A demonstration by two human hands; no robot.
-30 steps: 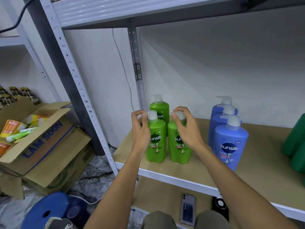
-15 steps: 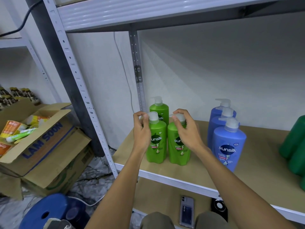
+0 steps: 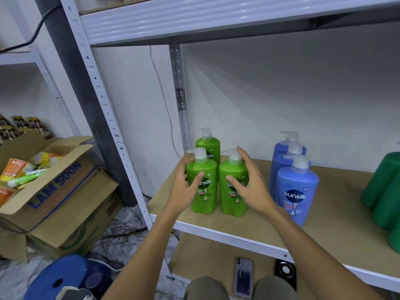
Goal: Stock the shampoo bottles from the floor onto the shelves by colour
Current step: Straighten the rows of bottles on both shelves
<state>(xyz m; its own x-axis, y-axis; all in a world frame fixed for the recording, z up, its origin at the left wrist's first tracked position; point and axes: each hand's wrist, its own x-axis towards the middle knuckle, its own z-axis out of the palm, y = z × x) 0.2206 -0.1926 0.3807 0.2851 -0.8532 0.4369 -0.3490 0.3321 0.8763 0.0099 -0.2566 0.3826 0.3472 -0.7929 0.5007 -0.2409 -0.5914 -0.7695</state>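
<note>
Three light green pump shampoo bottles stand at the left end of the brown shelf board (image 3: 337, 226). One green bottle (image 3: 208, 146) is at the back. My left hand (image 3: 184, 189) wraps the body of the front left green bottle (image 3: 207, 169), thumb across its label. My right hand (image 3: 251, 185) holds the body of the front right green bottle (image 3: 231, 172), fingers on its right side. Both front bottles stand upright, side by side. To their right, three blue bottles (image 3: 297, 189) stand in a row front to back.
Dark green bottles (image 3: 385, 189) stand at the shelf's right edge. An upper shelf (image 3: 216, 20) hangs overhead. An open cardboard box (image 3: 54, 187) of goods sits on the floor at left, a blue stool (image 3: 65, 278) below. A phone (image 3: 243, 278) lies on the lower shelf.
Both hands have slid down from the pump tops of the two front green bottles to their bodies. The bottles stay in place on the shelf.
</note>
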